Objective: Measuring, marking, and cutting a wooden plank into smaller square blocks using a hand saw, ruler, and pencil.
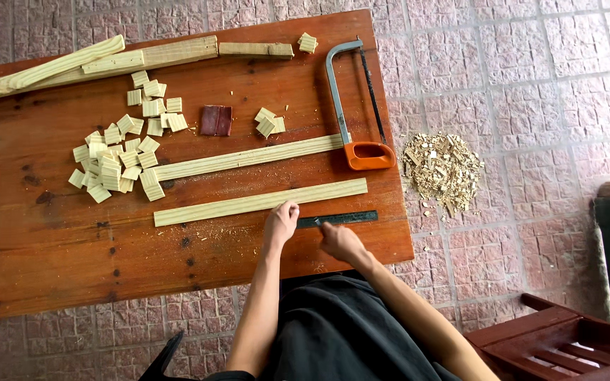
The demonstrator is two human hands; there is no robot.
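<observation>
The left hand rests knuckles-up on the table, its fingers curled against the near edge of the near strip, seemingly steadying it; the right hand pinches the left end of a dark ruler that lies flat just below the strip, parallel to it and not touching it. The likeliest slip is the ruler skating sideways, since it is gripped at one end only and the far end lies free near the table's right edge; a push could swing it askew or off the table. The strip, pressed from one side alone, could slide toward the second strip. The hacksaw lies close by with its orange handle near the strip's right end; a sweeping arm could knock it. The cubes sit well apart, out of harm's way.
</observation>
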